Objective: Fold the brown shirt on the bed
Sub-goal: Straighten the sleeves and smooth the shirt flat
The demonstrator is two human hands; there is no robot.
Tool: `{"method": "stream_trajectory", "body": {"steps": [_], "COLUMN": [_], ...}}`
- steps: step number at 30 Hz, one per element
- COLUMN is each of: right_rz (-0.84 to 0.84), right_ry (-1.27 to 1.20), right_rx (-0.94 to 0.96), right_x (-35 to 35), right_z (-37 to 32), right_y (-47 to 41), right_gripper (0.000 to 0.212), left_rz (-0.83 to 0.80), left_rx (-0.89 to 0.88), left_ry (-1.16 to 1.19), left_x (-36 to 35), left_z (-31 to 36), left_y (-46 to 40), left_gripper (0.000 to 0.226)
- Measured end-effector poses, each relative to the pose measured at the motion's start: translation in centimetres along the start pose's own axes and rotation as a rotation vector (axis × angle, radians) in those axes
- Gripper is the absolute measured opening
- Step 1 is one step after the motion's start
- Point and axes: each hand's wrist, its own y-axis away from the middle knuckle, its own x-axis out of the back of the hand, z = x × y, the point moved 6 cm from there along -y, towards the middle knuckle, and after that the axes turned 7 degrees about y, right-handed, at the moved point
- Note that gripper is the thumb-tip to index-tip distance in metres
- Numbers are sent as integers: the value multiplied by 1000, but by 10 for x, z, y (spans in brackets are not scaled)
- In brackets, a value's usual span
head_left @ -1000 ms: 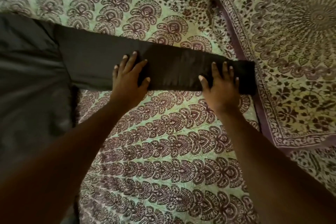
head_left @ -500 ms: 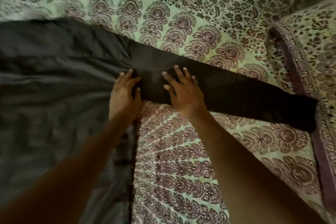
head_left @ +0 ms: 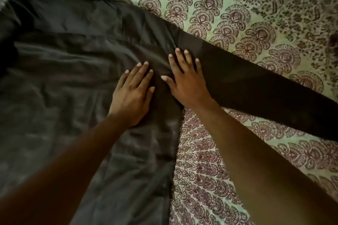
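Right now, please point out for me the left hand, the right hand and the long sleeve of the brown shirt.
left hand point(head_left: 132, 95): head view, back of the hand.
right hand point(head_left: 186, 83): head view, back of the hand.
sleeve point(head_left: 256, 86): head view, middle of its flat length.

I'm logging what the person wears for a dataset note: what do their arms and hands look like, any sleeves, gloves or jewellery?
Both forearms are bare as far as the frame shows: no sleeves in view. The left hand and right hand wear no gloves, and no rings, bracelets or watch show. The fingernails look short and pale, without coloured polish. Upper arms are out of frame.
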Motion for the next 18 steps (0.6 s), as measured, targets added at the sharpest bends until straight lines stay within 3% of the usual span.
{"method": "stream_trajectory", "body": {"steps": [8, 12, 18], "right_rz": [-16, 33, -51], "right_ry": [218, 197, 210], "right_rx": [334, 222, 144], "right_x": [14, 23, 9], "right_z": [-18, -30, -61], "right_y": [84, 53, 59], "right_gripper": [73, 72, 76], "left_rz": [-160, -204, -260], "left_rx": [-35, -33, -4], "left_ry": [-114, -140, -136], "left_x": [-1, 1, 12], "left_z": [7, 6, 3], "left_y": [84, 117, 164], "left_gripper": [79, 88, 96]}}
